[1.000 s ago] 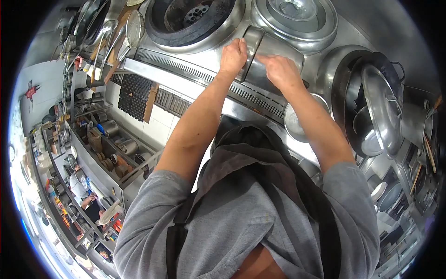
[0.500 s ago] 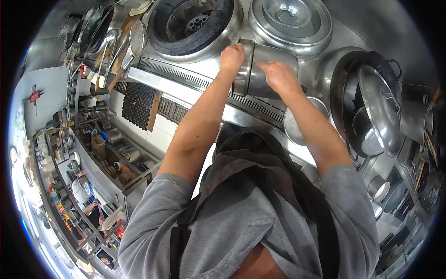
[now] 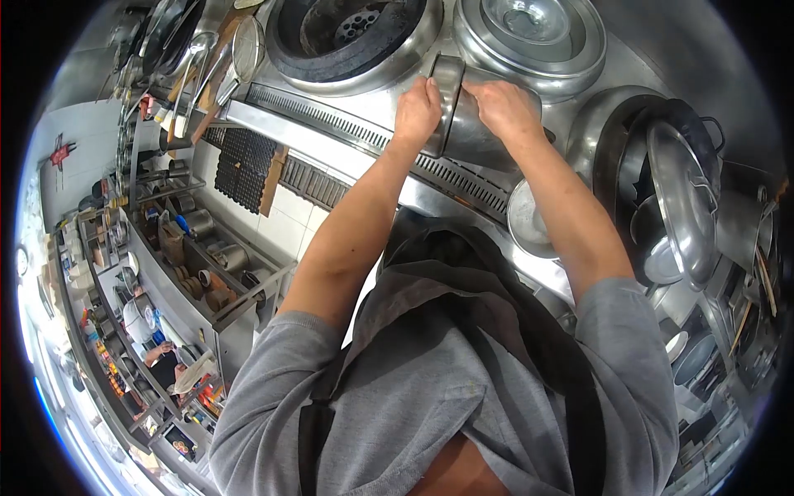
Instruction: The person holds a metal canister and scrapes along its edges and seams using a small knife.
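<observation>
A cylindrical steel pot [image 3: 488, 142] lies on its side on the steel stove top, its mouth end toward the left. Over that end sits a shallow steel lid [image 3: 447, 76], tilted a little. My left hand [image 3: 419, 110] is closed at the lid's outer edge, fingers curled and knuckles up. My right hand [image 3: 506, 109] lies over the top of the pot's body just behind the lid, its fingers bent down against the metal. The undersides of both hands' grips are hidden.
A wok burner [image 3: 285, 50] is at the back left, with stacked steel basins [image 3: 591, 50] to its right. On the right a large domed lid [image 3: 674, 198] leans in a wok. A round pan [image 3: 527, 219] sits by my right forearm; a strainer [image 3: 248, 50] lies left.
The lid has shifted and tilted against the pot's mouth. My right hand's fingers, stretched out before, are now bent over the pot. The whole view has moved slightly.
</observation>
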A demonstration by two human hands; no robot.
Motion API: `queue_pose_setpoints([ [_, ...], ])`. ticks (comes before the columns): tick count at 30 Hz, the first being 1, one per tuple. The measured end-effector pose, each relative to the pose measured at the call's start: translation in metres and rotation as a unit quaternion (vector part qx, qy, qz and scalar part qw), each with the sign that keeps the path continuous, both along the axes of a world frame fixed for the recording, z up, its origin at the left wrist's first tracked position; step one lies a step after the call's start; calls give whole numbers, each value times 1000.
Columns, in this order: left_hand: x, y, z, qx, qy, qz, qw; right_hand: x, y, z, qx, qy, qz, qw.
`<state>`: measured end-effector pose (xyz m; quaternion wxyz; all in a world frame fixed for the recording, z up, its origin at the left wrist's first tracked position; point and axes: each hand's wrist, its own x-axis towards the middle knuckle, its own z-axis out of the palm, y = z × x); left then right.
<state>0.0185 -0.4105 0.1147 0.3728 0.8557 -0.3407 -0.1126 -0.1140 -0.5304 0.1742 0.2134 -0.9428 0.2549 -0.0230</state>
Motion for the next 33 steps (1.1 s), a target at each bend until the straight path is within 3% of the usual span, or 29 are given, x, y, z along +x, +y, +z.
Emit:
queue_pose_setpoints([
  [4, 2, -4, 0, -2, -6, -5, 1000, -12, 9, -19, -10, -5, 18, 1000],
  [6, 3, -5, 2, 7, -2, -2, 1000, -17, 5, -28, 4, -64, 55, 996],
  [13, 6, -11, 3, -8, -24, -12, 1000, -3, 0, -4, -14, -14, 1, 1000],
  [19, 6, -11, 5, 8, 8, -9, 1000, -19, 5, -27, 8, -55, 60, 997],
  [26, 8, -11, 4, 27, 14, -9, 999, 2, -11, -15, -16, -23, -3, 1000],
  [33, 13, -15, 0, 17, -3, -20, 1000, -20, 6, -22, -21, -43, 75, 996],
])
